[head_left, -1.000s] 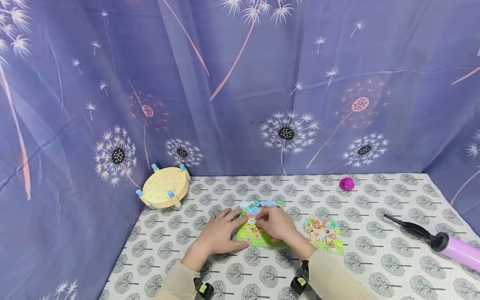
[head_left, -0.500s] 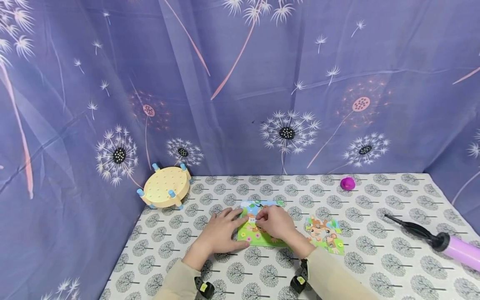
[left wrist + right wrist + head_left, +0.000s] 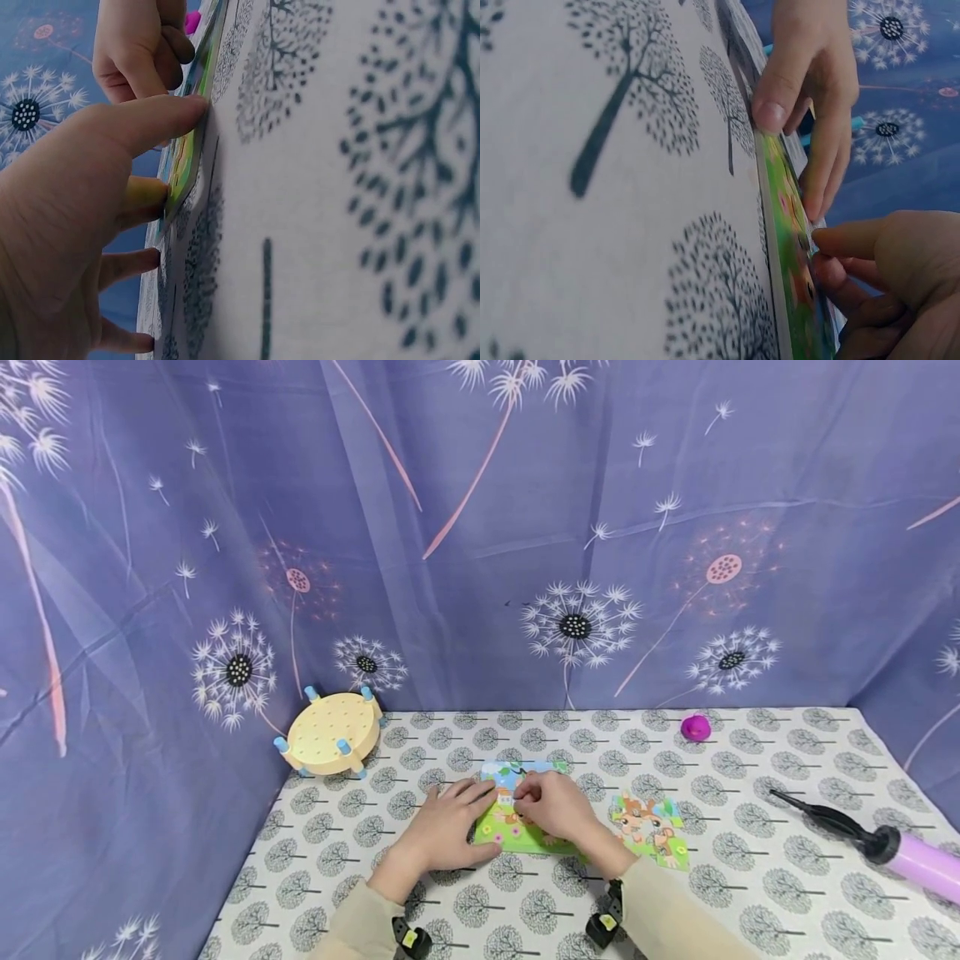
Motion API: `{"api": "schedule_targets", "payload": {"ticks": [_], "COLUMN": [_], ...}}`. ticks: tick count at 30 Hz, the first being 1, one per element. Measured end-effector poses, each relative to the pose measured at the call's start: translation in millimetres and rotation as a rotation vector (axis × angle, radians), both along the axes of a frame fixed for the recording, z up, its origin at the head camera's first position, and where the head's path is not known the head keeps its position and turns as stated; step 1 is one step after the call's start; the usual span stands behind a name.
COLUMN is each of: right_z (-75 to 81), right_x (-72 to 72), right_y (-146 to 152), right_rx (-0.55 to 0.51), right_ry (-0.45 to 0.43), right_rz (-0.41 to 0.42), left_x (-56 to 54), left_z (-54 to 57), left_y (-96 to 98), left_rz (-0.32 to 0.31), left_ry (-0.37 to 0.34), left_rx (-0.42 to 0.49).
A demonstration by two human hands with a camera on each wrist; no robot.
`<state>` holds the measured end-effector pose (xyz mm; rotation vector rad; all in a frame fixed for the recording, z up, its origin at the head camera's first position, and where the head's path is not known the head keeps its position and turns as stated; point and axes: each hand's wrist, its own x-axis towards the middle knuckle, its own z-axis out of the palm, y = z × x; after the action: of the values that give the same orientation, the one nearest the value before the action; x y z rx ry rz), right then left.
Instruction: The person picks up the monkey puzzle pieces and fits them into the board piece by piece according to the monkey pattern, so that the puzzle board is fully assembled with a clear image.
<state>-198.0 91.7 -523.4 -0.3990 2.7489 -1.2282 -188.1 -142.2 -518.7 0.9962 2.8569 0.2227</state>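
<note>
A colourful jigsaw puzzle board [image 3: 517, 839] lies on the cloth, green below and sky blue above. My left hand [image 3: 444, 828] is spread at its left side, fingers fairly straight. Its thumb touches the board's near edge, as the left wrist view shows, and a fingertip rests at the left edge. Over the middle of the board, my right hand [image 3: 558, 810] pinches a small puzzle piece, mostly hidden by thumb and forefinger; in the right wrist view these fingertips are right at the board's surface. To the right lie several assembled or overlapping puzzle pieces [image 3: 647, 828] with brown animal pictures.
A yellow round stand with blue pegs [image 3: 332, 733] is at the back left. A purple rubbery-looking toy [image 3: 695, 728] sits at the back right. At far right lies a purple pump [image 3: 922, 864] with a black nozzle. A dandelion-print curtain [image 3: 480, 568] encloses the table.
Both hands stay almost in place over the board. My right hand has shifted very slightly to the right, and my left fingers have drawn slightly closer together.
</note>
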Motion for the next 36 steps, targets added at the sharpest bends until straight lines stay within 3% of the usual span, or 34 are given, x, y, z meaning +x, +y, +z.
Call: {"api": "schedule_targets", "payload": {"ticks": [8,12,21,30,36], "right_z": [9.1,13.5,22.7,14.7,5.6], "right_x": [-0.8,0.2,3.2,11.1,16.5], "right_y": [21.6,41.7,94.2,140.3,158.4], "right_rx": [-0.071,-0.068,-0.076,-0.029,0.03], "right_ry": [0.016,0.048,0.017,-0.016,-0.046], "right_rz": [-0.005,-0.018,-0.05,-0.098,-0.079], "left_x": [1.4,2.2,1.4,-1.5,-5.6], "left_z": [-2.6,-1.1,3.0,0.7,-2.1], "left_y": [3.2,5.5,10.7,12.2,11.5], "left_rz": [-0.017,-0.013,-0.026,-0.065,-0.091], "left_ry": [0.035,0.035,0.044,0.04,0.061], "left_rx": [-0.027,-0.027,-0.023,0.022,0.017]}}
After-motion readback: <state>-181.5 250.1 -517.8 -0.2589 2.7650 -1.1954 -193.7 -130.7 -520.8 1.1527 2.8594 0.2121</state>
